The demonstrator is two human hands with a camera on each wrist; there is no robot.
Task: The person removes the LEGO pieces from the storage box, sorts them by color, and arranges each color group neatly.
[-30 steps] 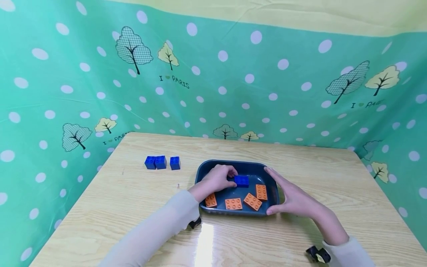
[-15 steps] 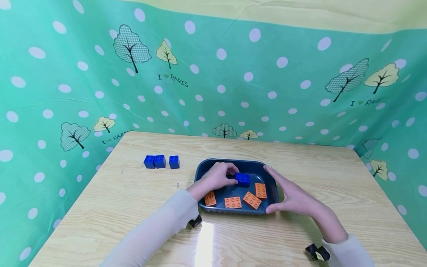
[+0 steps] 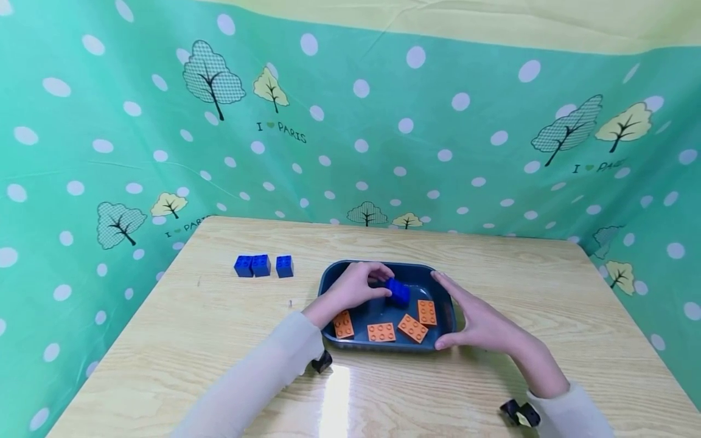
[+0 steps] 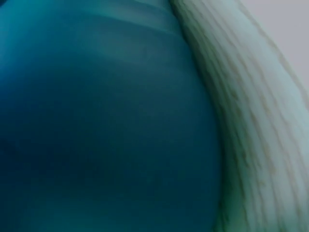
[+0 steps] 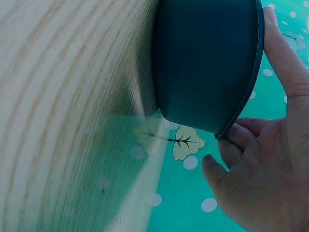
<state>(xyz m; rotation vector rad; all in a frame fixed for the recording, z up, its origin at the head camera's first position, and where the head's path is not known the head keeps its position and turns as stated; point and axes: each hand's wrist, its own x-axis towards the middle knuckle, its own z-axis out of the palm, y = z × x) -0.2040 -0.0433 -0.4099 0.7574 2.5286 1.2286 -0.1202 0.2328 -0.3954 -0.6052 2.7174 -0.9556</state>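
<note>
My left hand (image 3: 358,285) reaches over the rim of a dark oblong tray (image 3: 383,348) and pinches a blue toy building brick (image 3: 398,292) by its left end between thumb and fingers. That brick sits at a slant inside the tray, toward the back. Spread across the tray's right end, my right hand (image 3: 484,322) holds the rim, thumb at the front corner and fingers at the back. The right wrist view shows its fingers (image 5: 244,137) bent against the rim. In the left wrist view the tray's outer wall (image 4: 111,121) fills most of the picture, blurred.
Several orange bricks (image 3: 381,332) lie along the front and right of the tray floor. Three blue bricks (image 3: 260,265) stand on the wooden table (image 3: 219,340) to the left. A green dotted cloth (image 3: 306,176) hangs behind and beside the table.
The blue brick in the tray has turned from level to slanted, its left end raised in my left fingers. My right hand keeps its place at the tray's end.
</note>
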